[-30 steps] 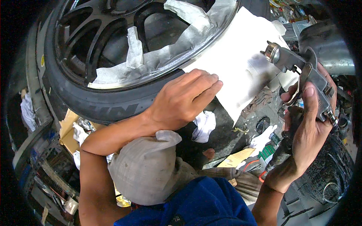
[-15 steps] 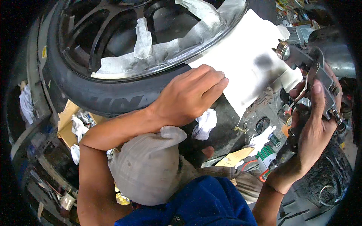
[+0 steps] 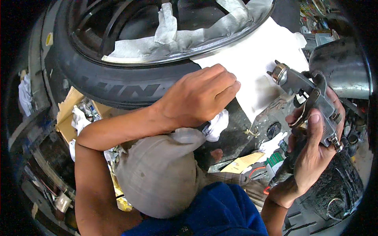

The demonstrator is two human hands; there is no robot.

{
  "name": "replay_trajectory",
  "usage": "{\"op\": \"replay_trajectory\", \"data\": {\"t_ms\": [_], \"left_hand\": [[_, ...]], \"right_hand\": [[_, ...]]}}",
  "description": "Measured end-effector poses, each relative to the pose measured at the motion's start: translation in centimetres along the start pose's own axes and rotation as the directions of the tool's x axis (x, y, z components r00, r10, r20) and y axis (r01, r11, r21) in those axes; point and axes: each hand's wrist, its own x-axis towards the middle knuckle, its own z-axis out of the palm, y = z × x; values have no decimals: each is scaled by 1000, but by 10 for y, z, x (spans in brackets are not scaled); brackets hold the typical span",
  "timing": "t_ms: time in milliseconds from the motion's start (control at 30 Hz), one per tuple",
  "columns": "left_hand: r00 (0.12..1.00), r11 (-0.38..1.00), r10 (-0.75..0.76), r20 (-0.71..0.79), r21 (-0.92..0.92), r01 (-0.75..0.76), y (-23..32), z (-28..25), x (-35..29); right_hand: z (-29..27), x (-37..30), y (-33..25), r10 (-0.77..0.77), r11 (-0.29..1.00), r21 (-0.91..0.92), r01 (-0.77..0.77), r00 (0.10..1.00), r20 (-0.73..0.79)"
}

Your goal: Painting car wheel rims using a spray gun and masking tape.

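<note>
A: Hands?
B: Apart. Right hand [image 3: 315,157] clamped around spray gun [image 3: 294,81], nozzle facing the white sheet [image 3: 252,51]. Left hand [image 3: 204,92] curled by the sheet's edge; cannot tell if gripping.
A: Tyre [image 3: 130,80]?
B: Beyond left hand; masking strips [image 3: 167,24] along the wheel inside.

The left arm [image 3: 122,128] bends sharply at the elbow, the left hand [image 3: 206,92] knuckles-up with fingers curled (its palm is hidden). The right hand [image 3: 314,159] grips, thumb extended.
</note>
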Motion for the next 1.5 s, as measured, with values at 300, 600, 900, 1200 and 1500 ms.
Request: {"op": "replay_trajectory", "data": {"t_ms": [300,600,900,1200,1500], "left_hand": [[992,999,-35,118,18,33,2,-17,-13],[983,998,-66,172,-2,68,2,-27,-22],[986,998,-56,158,-8,57,3,-26,-20],[988,999,-38,148,17,36,3,-28,-19],[980,997,-69,187,-10,72,4,-35,-22]], "right_hand": [[6,-21,1,14,998,68,-18,998,59],[24,-32,-9,41,989,141,-44,999,25],[12,-21,4,-27,999,28,27,1000,-10],[6,-8,-8,21,999,51,-15,994,-104],[3,-7,-15,6,998,-57,-13,991,-132]]}}
